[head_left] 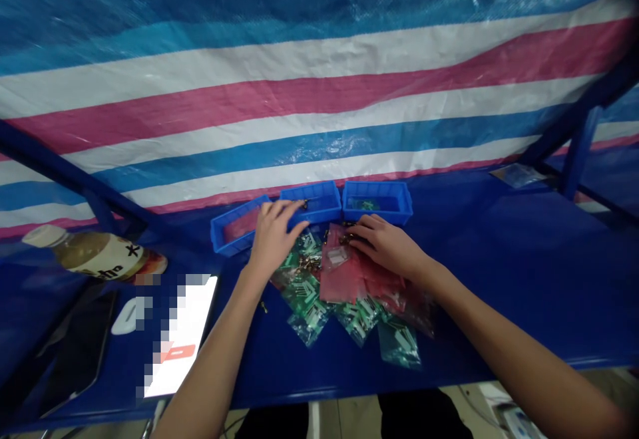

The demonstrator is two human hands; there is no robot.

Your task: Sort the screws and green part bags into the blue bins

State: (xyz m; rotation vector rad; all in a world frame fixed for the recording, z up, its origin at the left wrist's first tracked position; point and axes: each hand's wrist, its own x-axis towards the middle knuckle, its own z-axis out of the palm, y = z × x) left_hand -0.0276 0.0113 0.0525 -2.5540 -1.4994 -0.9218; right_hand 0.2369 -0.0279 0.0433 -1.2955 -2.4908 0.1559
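My left hand (pixel 276 231) reaches forward with fingers spread, its fingertips at the front rim of the middle blue bin (pixel 319 194). My right hand (pixel 383 243) lies fingers-down on a pink plastic bag (pixel 339 274), its fingertips pinched at small brass parts (pixel 347 239) near the bag's top edge. Under and around both hands lies a heap of clear green-tinted bags (pixel 304 292) holding small parts. What, if anything, the left fingers hold is hidden.
Three blue bins stand in a row at the back: left bin (pixel 232 233), middle, right bin (pixel 399 207). A drink bottle (pixel 94 256) lies at the left, beside a lit phone (pixel 184 339), a dark tablet (pixel 80 352) and a white object (pixel 127 316). A striped tarp (pixel 319 93) hangs behind.
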